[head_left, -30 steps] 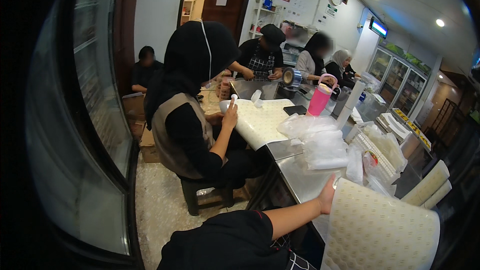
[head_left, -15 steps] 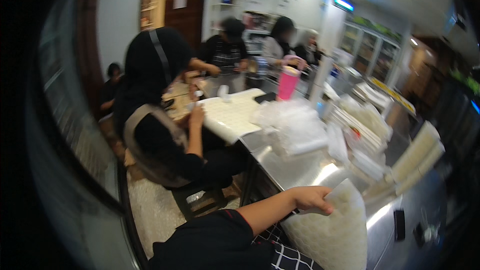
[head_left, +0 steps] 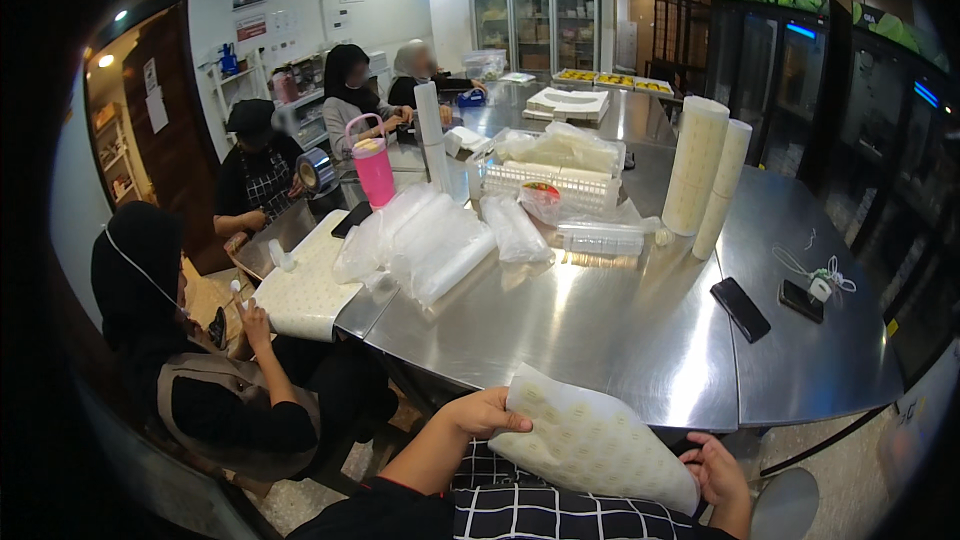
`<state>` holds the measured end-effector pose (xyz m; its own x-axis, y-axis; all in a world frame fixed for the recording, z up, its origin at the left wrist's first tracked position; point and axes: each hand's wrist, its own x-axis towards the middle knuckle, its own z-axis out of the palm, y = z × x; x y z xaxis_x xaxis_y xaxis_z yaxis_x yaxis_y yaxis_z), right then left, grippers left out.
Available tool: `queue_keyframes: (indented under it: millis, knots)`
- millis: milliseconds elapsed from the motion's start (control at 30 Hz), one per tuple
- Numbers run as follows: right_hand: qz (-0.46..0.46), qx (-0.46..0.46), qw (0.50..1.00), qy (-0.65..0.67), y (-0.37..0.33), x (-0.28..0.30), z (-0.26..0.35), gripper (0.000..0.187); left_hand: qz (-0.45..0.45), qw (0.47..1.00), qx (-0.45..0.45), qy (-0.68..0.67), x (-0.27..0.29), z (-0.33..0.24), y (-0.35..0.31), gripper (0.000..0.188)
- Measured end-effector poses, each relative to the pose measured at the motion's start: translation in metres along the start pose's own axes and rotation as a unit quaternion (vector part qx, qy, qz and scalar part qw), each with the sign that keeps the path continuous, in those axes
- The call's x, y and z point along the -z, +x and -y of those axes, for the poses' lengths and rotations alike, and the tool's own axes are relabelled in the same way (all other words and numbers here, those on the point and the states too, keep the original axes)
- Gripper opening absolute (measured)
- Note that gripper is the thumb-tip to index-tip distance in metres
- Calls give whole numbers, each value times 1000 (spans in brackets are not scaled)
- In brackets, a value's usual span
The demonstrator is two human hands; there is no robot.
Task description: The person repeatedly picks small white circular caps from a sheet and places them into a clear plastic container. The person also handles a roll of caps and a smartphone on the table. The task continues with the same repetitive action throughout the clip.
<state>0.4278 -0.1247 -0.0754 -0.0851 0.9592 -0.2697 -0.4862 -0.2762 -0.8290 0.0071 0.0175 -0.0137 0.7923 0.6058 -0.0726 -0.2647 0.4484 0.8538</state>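
Observation:
A pale label sheet (head_left: 590,435), printed with rows of small round yellowish marks, is curved over my lap in front of the table edge. My left hand (head_left: 488,414) is closed on its upper left edge, thumb lying on top and the other fingers hidden behind. At the opposite edge, my right hand (head_left: 715,470) has its fingers bent against the sheet's right side. Part of that grip is hidden. A checked black apron (head_left: 560,518) lies under the sheet.
The steel table (head_left: 600,325) bears plastic bags (head_left: 430,245), a white basket (head_left: 550,188), upright label rolls (head_left: 695,165), phones (head_left: 740,308) and a pink tumbler (head_left: 374,172). A co-worker (head_left: 190,340) sits at the left beside another label sheet (head_left: 305,280); several people work farther back.
The view has swung to the right and more of the table shows. My right hand has come into view at the sheet's right edge. My left hand still holds the sheet.

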Motion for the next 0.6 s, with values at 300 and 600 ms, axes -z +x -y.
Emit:
queue_keyframes:
  millis: [300,600]
  knots:
    - [-202,280,890,-297,-6,-30,19,24,-176,960,-47,212,16,11,20,73]
    - [-214,289,857,-370,70,-57,53,10,-195,614,-210,736,-22,43,90,76]
